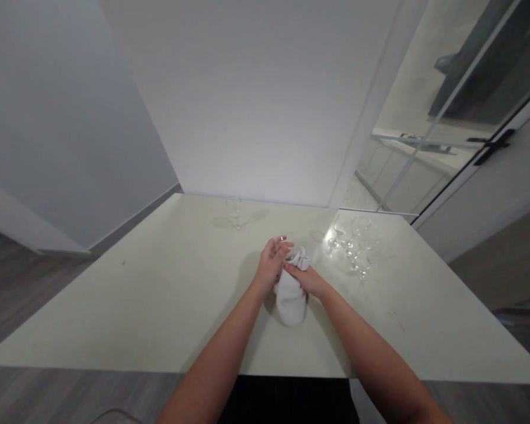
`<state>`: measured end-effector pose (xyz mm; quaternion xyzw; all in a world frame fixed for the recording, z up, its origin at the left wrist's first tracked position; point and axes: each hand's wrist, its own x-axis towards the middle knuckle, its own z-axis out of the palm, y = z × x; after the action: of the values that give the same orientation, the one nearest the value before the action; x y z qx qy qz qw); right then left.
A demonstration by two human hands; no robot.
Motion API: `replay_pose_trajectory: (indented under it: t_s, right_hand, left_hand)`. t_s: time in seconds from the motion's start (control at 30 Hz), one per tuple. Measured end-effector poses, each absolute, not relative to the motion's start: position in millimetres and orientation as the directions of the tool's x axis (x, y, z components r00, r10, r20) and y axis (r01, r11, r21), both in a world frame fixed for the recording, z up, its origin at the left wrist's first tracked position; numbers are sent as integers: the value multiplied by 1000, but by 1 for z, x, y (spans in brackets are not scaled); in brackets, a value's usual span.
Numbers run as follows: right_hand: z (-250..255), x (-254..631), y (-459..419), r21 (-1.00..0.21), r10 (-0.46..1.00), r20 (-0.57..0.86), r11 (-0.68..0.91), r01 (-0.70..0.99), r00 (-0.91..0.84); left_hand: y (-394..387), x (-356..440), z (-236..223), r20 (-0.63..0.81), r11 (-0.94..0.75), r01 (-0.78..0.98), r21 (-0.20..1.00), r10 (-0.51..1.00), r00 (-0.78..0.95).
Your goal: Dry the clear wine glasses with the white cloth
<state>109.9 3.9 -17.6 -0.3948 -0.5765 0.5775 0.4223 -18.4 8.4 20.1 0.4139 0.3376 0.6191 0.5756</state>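
Over the middle of a pale table (159, 306), both my hands meet around a clear glass (290, 247) and a white cloth (290, 297). My left hand (271, 262) curls its fingers round the glass from the left. My right hand (307, 278) grips the cloth, which is bunched against the glass and hangs down below the hands. Most of the glass is hidden by fingers and cloth.
A single stemmed glass (234, 211) stands at the table's far edge. A group of several clear stemmed glasses (355, 241) stands at the far right of the table. White walls rise behind, a glass partition (428, 135) at the right, grey wood floor around.
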Motion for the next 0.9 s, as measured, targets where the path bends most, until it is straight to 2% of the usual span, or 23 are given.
replay_pose_trajectory:
  t_s: [0.1, 0.17, 0.27, 0.4, 0.47, 0.57, 0.73, 0.9]
  right_hand:
    - [-13, 102, 6, -971, 904, 211, 237, 24, -371]
    - [-13, 99, 6, -972, 909, 202, 231, 37, -364]
    - [-14, 99, 5, -981, 952, 154, 179, 76, -264]
    - [-13, 105, 6, -966, 963, 231, 243, 82, -136]
    - [-11, 107, 5, -956, 954, 266, 279, 89, -135]
    - [-9, 107, 1, -938, 938, 293, 319, 137, -184]
    - [-9, 108, -8, -919, 932, 299, 340, 199, -206]
    - [-12, 109, -11, -883, 885, 324, 410, 229, -336]
  left_hand:
    - [9, -18, 20, 124, -142, -313, 939, 989, -78]
    - [11, -22, 21, 89, -123, -325, 938, 989, -117]
    - [18, -32, 22, 36, -139, -429, 893, 970, -239]
    - [25, -48, 26, -106, -153, -596, 788, 920, -376]
    - [25, -51, 28, -177, -93, -652, 752, 925, -335]
    - [22, -48, 31, -233, 51, -666, 744, 954, -187]
    - [19, -39, 30, -230, 152, -670, 727, 973, -29]
    - [21, -34, 28, -247, 247, -682, 689, 964, 99]
